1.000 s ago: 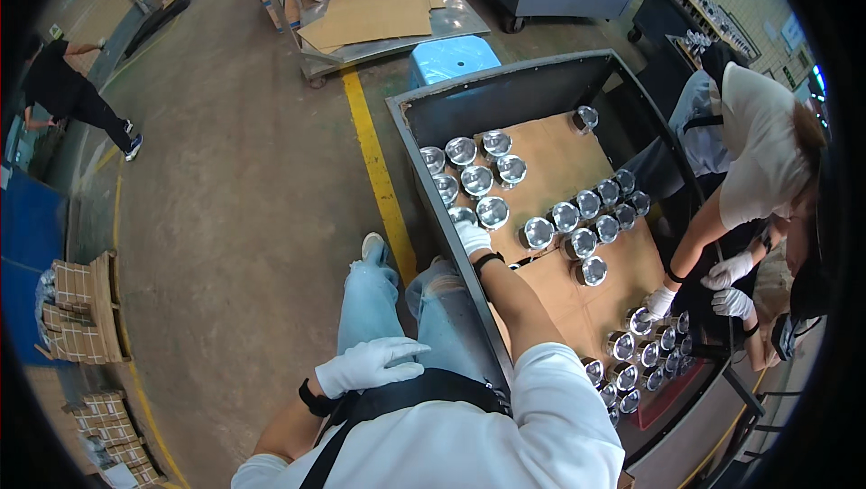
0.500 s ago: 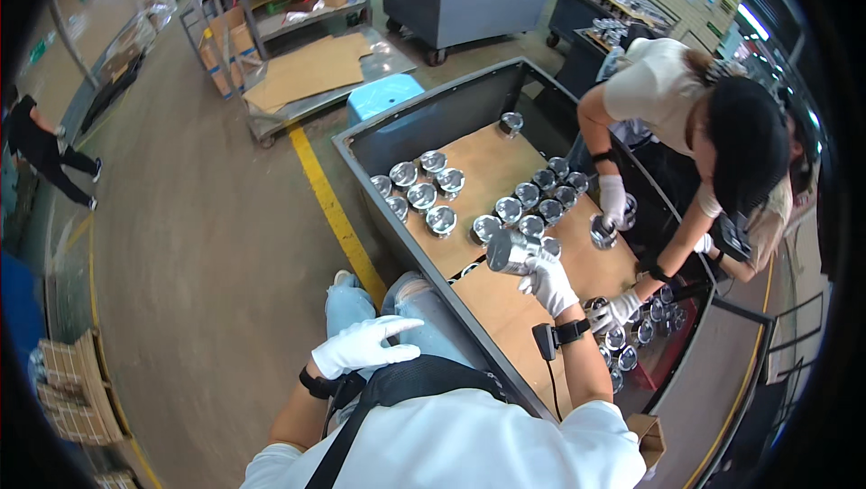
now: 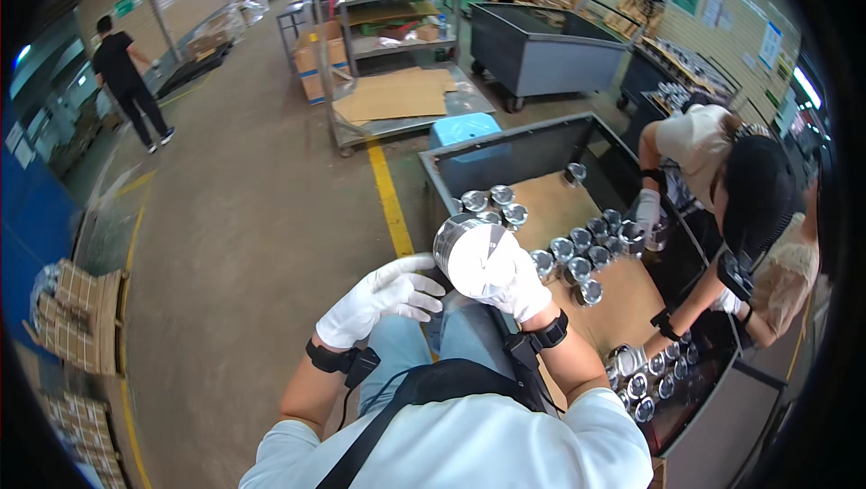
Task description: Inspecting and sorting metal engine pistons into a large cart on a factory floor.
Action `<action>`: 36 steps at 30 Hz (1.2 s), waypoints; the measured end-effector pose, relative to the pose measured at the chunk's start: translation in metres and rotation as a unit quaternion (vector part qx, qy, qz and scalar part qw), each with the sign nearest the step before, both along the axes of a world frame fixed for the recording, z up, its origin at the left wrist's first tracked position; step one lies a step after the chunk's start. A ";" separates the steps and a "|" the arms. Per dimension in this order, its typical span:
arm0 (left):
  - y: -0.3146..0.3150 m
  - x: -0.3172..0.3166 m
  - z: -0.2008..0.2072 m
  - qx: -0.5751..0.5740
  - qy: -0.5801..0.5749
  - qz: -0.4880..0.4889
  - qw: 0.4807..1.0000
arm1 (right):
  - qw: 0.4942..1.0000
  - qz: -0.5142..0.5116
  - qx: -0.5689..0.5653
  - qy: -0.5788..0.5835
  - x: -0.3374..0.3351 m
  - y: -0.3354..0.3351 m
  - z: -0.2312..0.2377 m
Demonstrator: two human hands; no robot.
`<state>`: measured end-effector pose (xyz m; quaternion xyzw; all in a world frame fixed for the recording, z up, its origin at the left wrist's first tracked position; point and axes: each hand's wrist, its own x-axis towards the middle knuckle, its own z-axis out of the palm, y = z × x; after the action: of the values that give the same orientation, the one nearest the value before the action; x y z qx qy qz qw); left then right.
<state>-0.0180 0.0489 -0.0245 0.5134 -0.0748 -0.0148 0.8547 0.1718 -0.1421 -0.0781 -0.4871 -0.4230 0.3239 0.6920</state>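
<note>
A shiny metal piston (image 3: 481, 259) is raised in front of me, its bright round face tilted up towards me. My gloved right hand (image 3: 520, 286) is wrapped round its right side; some fingers are hidden behind it. Just left of the piston, my gloved left hand (image 3: 383, 299) has its fingers spread and holds nothing; whether a fingertip touches the metal I cannot tell. Several more pistons (image 3: 577, 270) stand in rows on brown cardboard (image 3: 622, 295) inside a large grey bin (image 3: 446, 178).
Across the bin a co-worker (image 3: 690, 142) leans over, one gloved hand at pistons near the far side, the other at the near right group (image 3: 645, 385). A blue stool (image 3: 465, 131), a metal cart (image 3: 361, 124) and another grey bin (image 3: 550, 56) stand beyond. At far left a person (image 3: 126, 74) walks.
My right hand has brought the piston from over the bin leftwards to my left hand, turning its face up. My left hand has risen slightly. The view has swung left.
</note>
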 end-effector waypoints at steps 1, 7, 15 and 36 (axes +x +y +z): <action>0.001 -0.006 0.004 0.001 -0.001 0.013 1.000 | 1.000 0.013 0.001 -0.001 -0.007 0.009 0.013; -0.007 -0.001 -0.005 -0.319 0.114 -0.055 0.939 | 0.988 0.124 0.009 0.088 -0.029 0.038 0.079; -0.023 -0.001 -0.005 -0.460 -0.046 0.013 0.887 | 0.995 0.068 -0.022 -0.072 -0.055 0.035 0.111; -0.041 0.012 0.023 -0.216 0.001 0.313 0.925 | 0.862 -0.210 0.009 -0.462 -0.059 0.033 0.115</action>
<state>-0.0064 0.0080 -0.0013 0.3138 0.0893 0.2696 0.9060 0.1133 -0.1090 0.0365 -0.6517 -0.5851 -0.0950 0.4732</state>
